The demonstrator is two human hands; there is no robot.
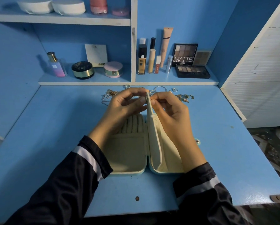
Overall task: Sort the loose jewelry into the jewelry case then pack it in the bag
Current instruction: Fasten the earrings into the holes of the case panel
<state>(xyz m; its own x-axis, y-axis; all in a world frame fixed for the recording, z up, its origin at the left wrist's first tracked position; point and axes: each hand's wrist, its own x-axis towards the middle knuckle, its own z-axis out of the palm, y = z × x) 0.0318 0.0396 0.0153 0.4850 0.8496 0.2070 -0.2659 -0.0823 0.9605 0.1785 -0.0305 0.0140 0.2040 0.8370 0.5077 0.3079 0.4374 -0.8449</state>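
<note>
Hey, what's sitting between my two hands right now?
In the head view, the cream inner flap of the jewelry case stands on edge between the left hand and right hand; both pinch its top end.

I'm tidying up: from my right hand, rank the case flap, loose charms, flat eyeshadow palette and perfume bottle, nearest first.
1. Case flap, pinched in the right hand.
2. Loose charms, just behind it.
3. Eyeshadow palette, lower shelf, right.
4. Perfume bottle, lower shelf, far left.
</note>
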